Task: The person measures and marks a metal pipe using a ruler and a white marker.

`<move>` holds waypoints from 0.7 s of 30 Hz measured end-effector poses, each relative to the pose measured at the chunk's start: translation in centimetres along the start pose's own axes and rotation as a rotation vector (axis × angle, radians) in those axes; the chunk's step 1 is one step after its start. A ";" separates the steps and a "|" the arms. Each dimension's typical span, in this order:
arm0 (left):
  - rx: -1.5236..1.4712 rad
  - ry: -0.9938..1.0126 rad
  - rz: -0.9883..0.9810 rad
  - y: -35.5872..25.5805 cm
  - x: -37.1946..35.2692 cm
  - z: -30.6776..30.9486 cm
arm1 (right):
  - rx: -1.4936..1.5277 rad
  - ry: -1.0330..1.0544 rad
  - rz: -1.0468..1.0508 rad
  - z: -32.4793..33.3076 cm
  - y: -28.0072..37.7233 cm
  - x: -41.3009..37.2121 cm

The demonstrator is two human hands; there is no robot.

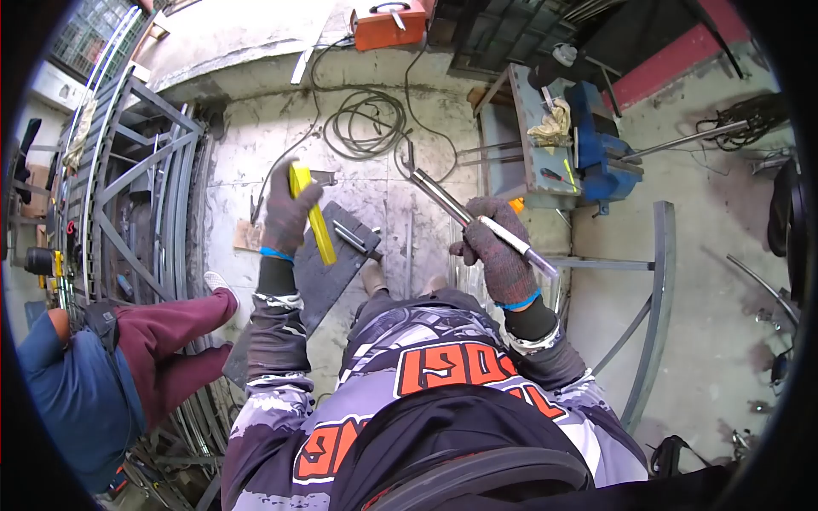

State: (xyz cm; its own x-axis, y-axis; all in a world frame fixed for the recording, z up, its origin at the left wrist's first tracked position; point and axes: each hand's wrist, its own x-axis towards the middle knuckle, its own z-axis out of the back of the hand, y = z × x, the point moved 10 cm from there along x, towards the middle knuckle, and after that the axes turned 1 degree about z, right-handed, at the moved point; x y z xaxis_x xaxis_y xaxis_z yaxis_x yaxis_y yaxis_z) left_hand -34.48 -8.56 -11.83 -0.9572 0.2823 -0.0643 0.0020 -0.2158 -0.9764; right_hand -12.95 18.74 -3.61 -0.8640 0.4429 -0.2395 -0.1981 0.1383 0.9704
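My left hand (290, 211), in a dark knitted glove with a blue cuff, is closed around a long yellow bar (320, 234); its exact kind is not clear. My right hand (501, 255), gloved the same way, grips a shiny metal tube (440, 195) that slants across the palm. Its near end looks whitish and sticks out past the hand. Below and between the hands, a dark flat plate (328, 289) lies on the floor, with short metal pieces (354, 238) on it.
A blue bench vise (601, 145) is mounted on a metal stand at right. Coiled cable (366, 123) lies ahead, near an orange machine (388, 25). Grey metal frames (145, 162) stand left; another frame (656, 307) stands right. A person in maroon trousers (170, 341) is at left.
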 end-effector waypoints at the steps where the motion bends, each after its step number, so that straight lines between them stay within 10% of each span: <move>1: 0.060 -0.011 0.036 4.4 -0.8 -0.1 | 0.057 -0.006 -0.016 0.0 -0.4 0.1; 10: 0.584 0.111 0.648 24.3 -17.5 -0.8 | 0.406 0.150 -0.168 -1.1 -3.5 0.6; 21: 0.968 0.068 0.878 21.2 -29.2 -4.7 | 0.500 0.419 -0.526 1.7 -10.2 0.9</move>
State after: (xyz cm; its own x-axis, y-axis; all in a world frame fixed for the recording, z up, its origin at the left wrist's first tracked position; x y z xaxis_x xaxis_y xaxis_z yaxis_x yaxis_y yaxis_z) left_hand -5.10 -16.97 -31.64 -0.7268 -0.2554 -0.6376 0.3792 -0.9232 -0.0625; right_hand -10.95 19.23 -13.84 -0.8363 -0.1418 -0.5296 -0.4803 0.6554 0.5829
